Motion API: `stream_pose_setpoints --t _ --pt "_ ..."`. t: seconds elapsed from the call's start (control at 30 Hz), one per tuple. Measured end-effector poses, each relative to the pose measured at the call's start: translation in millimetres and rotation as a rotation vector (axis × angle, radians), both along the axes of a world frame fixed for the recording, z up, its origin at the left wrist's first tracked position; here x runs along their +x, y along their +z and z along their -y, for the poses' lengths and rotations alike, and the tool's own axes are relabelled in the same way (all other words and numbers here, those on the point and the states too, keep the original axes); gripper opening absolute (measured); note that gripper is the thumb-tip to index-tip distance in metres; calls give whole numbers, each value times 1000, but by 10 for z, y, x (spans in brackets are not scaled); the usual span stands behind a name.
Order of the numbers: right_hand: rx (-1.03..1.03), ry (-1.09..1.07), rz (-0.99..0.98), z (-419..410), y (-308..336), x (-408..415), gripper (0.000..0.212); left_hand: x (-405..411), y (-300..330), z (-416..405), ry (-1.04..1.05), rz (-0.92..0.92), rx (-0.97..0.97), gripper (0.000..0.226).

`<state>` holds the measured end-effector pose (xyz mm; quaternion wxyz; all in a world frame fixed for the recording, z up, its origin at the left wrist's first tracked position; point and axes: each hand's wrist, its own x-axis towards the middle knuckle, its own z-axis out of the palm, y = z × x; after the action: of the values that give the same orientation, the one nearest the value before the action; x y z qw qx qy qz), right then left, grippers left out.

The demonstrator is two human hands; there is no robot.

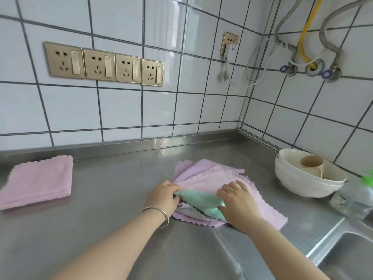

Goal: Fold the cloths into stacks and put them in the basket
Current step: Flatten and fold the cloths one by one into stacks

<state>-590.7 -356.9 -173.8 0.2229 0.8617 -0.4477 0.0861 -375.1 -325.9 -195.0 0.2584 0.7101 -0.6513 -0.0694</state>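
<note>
A folded pink cloth (38, 180) lies flat at the far left of the steel table (113, 199), close to the tiled wall and well apart from everything else. On the wall above it sits a row of four gold sockets (104, 64). Near the middle of the table, the left hand (163, 196), a silver bangle (159, 215) on its wrist, has its fingers curled round the left end of a mint-green cloth (201, 200), pinching it. That green cloth lies on top of a loose pile of cloths (218, 178), pink and lilac ones fanned out with a grey one showing at the near edge. The right hand (238, 201) grips the green cloth's right end, fingers bent over it and thumb against its near side. Further right, stacked white bowls (306, 182) stand near the wall corner with a beige cup (311, 161) inside the top one. A clear bottle with a green top (355, 197) stands just beside them, and a sink (349, 257) opens at the lower right corner.
</note>
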Motion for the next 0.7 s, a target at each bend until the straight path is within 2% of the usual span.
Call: stream_pose_setpoints --t 0.2,0.33,0.47,0.53,0.63,0.7 --pt "-152 -42 187 -273 680 -255 35 22 485 -186 44 -59 -254 17" --pt "-234 -102 314 -499 1118 -326 18 206 1005 -575 65 -73 -404 21" --pt "-334 -55 523 -882 1543 -159 11 543 1585 -1197 113 -144 -502 22" --pt "-303 -55 612 -1116 1685 -11 15 793 1760 -1612 124 -122 -509 18" --pt "-123 0 793 -1448 1808 277 21 1175 1919 -2214 136 -55 -479 14" --pt "-12 58 926 -1667 1873 481 17 1346 1995 -2551 161 -36 -504 8"
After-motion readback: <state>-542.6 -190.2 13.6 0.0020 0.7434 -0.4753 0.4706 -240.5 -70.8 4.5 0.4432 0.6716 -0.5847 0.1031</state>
